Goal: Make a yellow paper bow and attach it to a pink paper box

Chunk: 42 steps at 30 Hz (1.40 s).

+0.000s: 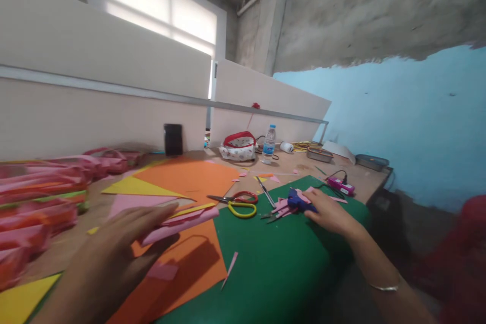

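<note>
a layered pink-and-yellow bundle [190, 223] slants up rightward, lower left of centre; blue-handled scissors [298, 201], right of centre, point leftward, tips slightly parted.

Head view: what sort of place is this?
Likely a small craft workshop: scissors lie on coloured sheets, the left hand holds folded pink material, and a heap of coloured pieces sits at the left.
</note>
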Each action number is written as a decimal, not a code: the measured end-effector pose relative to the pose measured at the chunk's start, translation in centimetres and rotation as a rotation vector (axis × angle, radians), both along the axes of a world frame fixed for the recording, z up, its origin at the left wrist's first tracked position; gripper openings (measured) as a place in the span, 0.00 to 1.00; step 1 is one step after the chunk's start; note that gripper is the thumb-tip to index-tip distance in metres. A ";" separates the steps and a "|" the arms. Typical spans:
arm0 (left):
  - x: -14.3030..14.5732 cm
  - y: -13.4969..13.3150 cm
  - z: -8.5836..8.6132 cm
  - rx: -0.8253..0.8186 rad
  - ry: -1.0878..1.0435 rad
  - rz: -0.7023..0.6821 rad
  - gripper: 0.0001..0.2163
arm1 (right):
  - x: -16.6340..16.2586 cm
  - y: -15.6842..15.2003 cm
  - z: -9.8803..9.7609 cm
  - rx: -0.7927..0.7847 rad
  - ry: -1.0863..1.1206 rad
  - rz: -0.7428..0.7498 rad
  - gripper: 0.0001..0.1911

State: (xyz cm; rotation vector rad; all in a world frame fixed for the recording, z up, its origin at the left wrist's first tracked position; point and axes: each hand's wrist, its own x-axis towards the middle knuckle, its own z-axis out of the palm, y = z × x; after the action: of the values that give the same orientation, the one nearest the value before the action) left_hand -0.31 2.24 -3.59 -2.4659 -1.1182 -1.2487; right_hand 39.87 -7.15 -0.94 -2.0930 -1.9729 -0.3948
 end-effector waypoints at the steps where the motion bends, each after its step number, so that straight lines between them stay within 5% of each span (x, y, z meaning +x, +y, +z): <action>1: 0.1 -0.4 0.4 -0.001 0.003 -0.005 0.18 | 0.5 0.3 -1.3 -0.017 -0.016 -0.041 0.20; 5: 0.8 -1.6 1.6 -0.168 -0.072 -0.013 0.15 | 1.2 2.2 -3.8 0.013 -0.072 -0.183 0.19; 9: 1.1 -2.1 1.8 -0.322 -0.134 -0.016 0.14 | 0.8 2.6 -2.7 0.163 -0.092 -0.298 0.17; 11: 1.2 -2.2 1.7 -0.355 -0.144 -0.018 0.13 | -0.5 1.6 -1.6 0.335 0.006 -0.180 0.19; 13: 1.2 -2.4 1.7 -0.384 -0.141 -0.028 0.14 | -3.0 0.0 -0.3 0.474 0.220 0.096 0.17; 18: 1.6 -2.6 1.6 -0.392 -0.127 -0.052 0.13 | -10.7 -3.2 1.6 0.173 0.546 0.608 0.20; 22: 1.6 -2.7 1.5 -0.362 -0.130 -0.077 0.13 | -13.8 -3.2 1.6 0.095 0.630 0.817 0.25; 42: 1.6 -2.9 1.4 -0.192 -0.043 -0.092 0.14 | -14.2 -2.2 0.6 0.062 0.572 0.807 0.24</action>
State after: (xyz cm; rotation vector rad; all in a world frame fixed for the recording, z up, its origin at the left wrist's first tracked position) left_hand 1.24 -0.70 -2.17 -2.6702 -1.1992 -1.2804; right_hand 25.69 -9.39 -0.34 -1.0345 -2.1468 0.2671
